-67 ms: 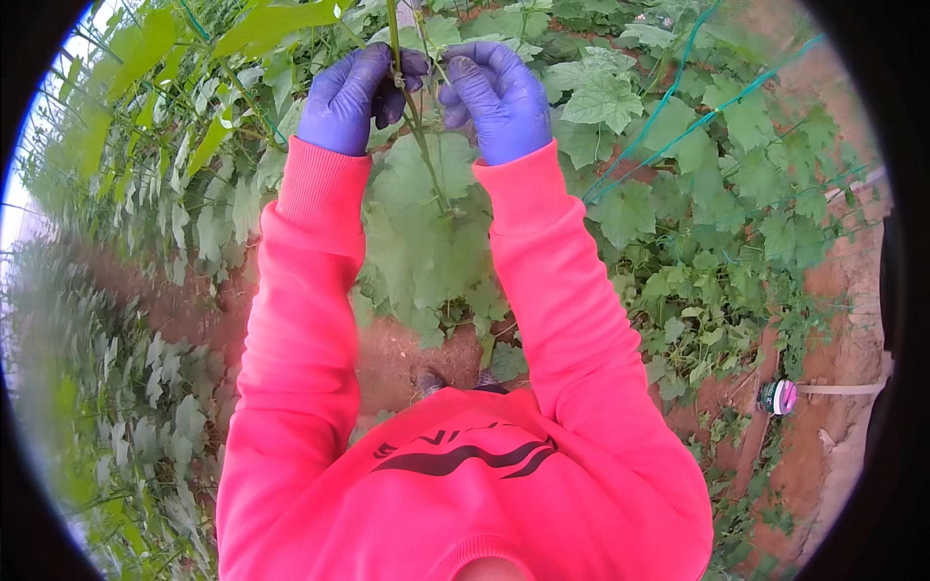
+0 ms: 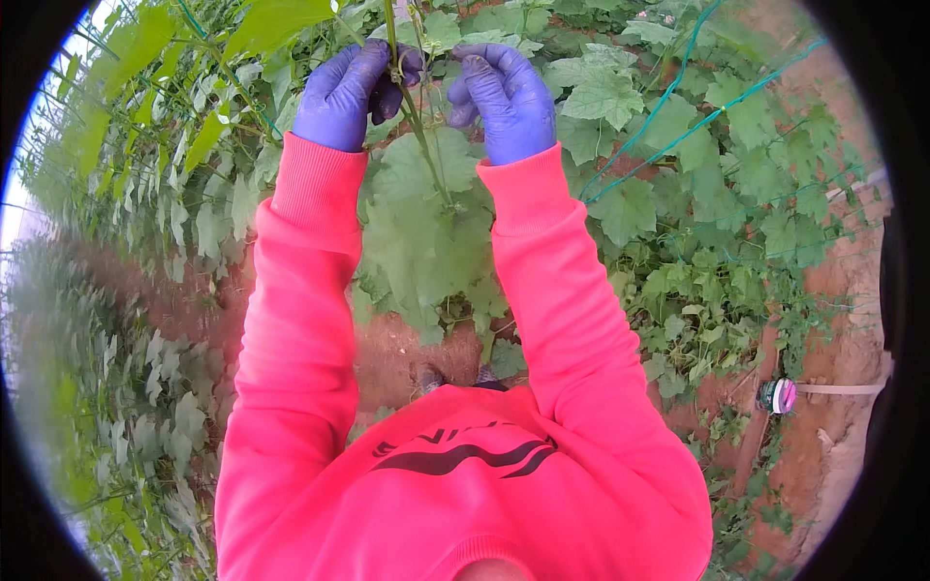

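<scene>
My left hand [image 2: 355, 92], in a purple glove, is closed around an upright green vine stem [image 2: 422, 140] near the top of the view. Its thumb lies along the stem while the other fingers curl behind. To the right, my right hand [image 2: 506, 102], gloved alike, has its thumb and forefinger pressed together; whatever is between them is too small to make out. A thin, pale tendril [image 2: 420, 37] rises between the two hands. Below them, broad green leaves [image 2: 417, 223] hang around the lower stem.
Teal strings [image 2: 668, 94] slant through the foliage on the right. Dense leafy vines [image 2: 174, 223] surround me, with reddish soil [image 2: 392, 353] around my feet. A small round container with a pink top [image 2: 778, 396] is at the right beside a pale strip [image 2: 841, 389].
My right hand has shifted slightly to the right, away from the stem and the tendril. My left hand stays on the stem, having moved a little left.
</scene>
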Motion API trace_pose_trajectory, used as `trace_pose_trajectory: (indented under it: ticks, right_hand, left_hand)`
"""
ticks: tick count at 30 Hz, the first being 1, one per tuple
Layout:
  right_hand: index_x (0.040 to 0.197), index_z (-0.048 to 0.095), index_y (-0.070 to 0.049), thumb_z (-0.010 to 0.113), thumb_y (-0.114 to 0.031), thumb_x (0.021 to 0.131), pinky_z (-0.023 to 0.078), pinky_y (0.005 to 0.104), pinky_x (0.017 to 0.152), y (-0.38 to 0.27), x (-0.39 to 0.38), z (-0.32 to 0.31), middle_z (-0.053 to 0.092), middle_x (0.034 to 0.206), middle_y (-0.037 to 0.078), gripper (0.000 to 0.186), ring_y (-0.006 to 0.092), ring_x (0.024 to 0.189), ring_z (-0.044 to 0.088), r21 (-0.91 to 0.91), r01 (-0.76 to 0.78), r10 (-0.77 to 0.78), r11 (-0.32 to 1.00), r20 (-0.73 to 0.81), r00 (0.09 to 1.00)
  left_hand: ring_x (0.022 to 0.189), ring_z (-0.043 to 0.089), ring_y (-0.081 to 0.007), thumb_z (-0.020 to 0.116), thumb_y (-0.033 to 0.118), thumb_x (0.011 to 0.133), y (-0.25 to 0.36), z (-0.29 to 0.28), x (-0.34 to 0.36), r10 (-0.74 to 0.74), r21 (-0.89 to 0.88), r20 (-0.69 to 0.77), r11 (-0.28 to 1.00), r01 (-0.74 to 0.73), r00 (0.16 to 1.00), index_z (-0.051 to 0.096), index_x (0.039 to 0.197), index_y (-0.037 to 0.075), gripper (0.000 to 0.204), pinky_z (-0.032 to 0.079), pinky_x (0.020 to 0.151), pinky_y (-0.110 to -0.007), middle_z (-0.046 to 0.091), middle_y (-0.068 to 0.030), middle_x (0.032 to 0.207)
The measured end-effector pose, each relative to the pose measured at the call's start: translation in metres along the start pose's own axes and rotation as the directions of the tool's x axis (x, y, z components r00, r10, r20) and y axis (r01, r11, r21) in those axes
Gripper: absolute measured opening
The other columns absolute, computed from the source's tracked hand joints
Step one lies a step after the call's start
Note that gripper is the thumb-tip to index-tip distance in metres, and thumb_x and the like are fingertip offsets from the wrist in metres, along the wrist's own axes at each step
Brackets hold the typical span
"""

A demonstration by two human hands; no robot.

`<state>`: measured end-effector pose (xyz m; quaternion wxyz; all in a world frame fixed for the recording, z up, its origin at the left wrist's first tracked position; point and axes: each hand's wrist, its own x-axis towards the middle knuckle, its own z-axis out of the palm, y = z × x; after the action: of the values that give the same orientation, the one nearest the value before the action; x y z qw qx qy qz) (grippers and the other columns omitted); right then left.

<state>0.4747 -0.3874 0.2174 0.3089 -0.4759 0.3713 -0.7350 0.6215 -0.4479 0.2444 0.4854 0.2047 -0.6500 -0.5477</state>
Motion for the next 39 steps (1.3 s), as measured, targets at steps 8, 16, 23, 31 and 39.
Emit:
trace_pose_trajectory:
  ticks: [8,16,23,31,39]
  right_hand:
    - [0.11,0.053,-0.005,0.061,-0.025,0.082,0.042,0.0257,0.051,0.123,-0.08,-0.051,0.056,0.066,0.005,0.035,0.0119,0.052,0.051,-0.276,-0.432,0.344,0.859,-0.314,0.885]
    - [0.113,0.058,-0.015,0.065,-0.031,0.077,0.045,0.033,0.058,0.198,-0.096,-0.062,0.059,0.067,0.009,0.04,0.0192,0.06,0.055,-0.585,-0.369,0.454,0.723,-0.001,0.891]
    - [0.105,0.057,-0.013,0.061,-0.027,0.077,0.047,0.036,0.061,0.177,-0.083,-0.039,0.063,0.076,0.012,0.032,0.026,0.065,0.059,-0.733,-0.216,0.428,0.645,0.112,0.897]
    - [0.087,0.059,-0.006,0.059,-0.018,0.078,0.047,0.0328,0.06,0.19,-0.086,-0.027,0.062,0.07,0.011,0.015,0.0237,0.062,0.059,-0.619,-0.334,0.52,0.711,0.143,0.842]
    - [0.083,0.059,0.0,0.053,-0.008,0.08,0.043,0.0291,0.045,0.187,-0.093,-0.022,0.058,0.061,0.008,0.01,0.0116,0.046,0.053,-0.339,-0.517,0.529,0.786,-0.064,0.846]
  left_hand:
    - [0.057,0.042,-0.0029,0.057,0.017,0.086,-0.01,0.001,-0.002,0.07,0.081,-0.111,0.995,-0.061,0.991,0.061,0.098,0.004,0.019,0.032,0.052,-0.017,0.061,0.0017,0.079]
    - [0.046,0.038,-0.0028,0.052,0.028,0.089,-0.025,0.001,0.003,0.003,0.181,-0.068,0.984,0.01,0.998,0.063,0.086,0.006,0.025,0.027,0.044,-0.017,0.057,0.003,0.063]
    - [0.045,0.041,-0.0053,0.045,0.031,0.092,-0.034,-0.011,-0.003,-0.007,0.184,-0.07,0.983,0.02,0.998,0.06,0.094,0.0,0.035,0.03,0.044,-0.019,0.062,-0.0043,0.074]
    - [0.045,0.04,-0.004,0.047,0.031,0.092,-0.032,-0.02,-0.004,0.01,0.15,-0.128,0.989,0.009,0.992,0.062,0.09,0.001,0.034,0.028,0.042,-0.018,0.062,-0.0026,0.072]
    - [0.044,0.037,-0.0028,0.05,0.028,0.091,-0.031,-0.026,-0.008,0.035,0.037,-0.192,0.999,-0.028,0.981,0.063,0.091,0.002,0.029,0.025,0.041,-0.017,0.063,-0.0072,0.075]
